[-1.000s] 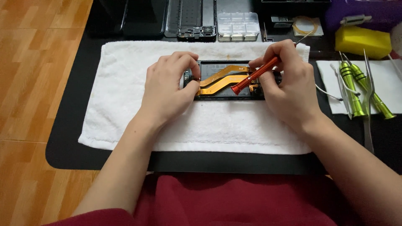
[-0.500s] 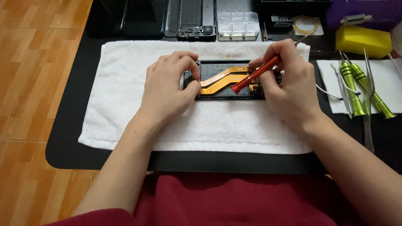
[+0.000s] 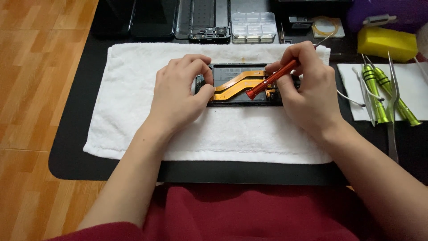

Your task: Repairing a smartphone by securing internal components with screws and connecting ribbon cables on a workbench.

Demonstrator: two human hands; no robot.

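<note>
Right hand (image 3: 307, 96) grips an orange screwdriver (image 3: 272, 79) at frame centre; left hand (image 3: 178, 96) pinches the opened phone (image 3: 243, 85). Risk judged: a slipped tip could gouge the orange flex cable (image 3: 236, 82).

Change log | I see my right hand (image 3: 307, 91) tilt the red screwdriver (image 3: 271, 80) slightly flatter | its butt end now nearer my left thumb's fingertips (image 3: 206, 89), over the orange flex cable (image 3: 236, 82).
</note>
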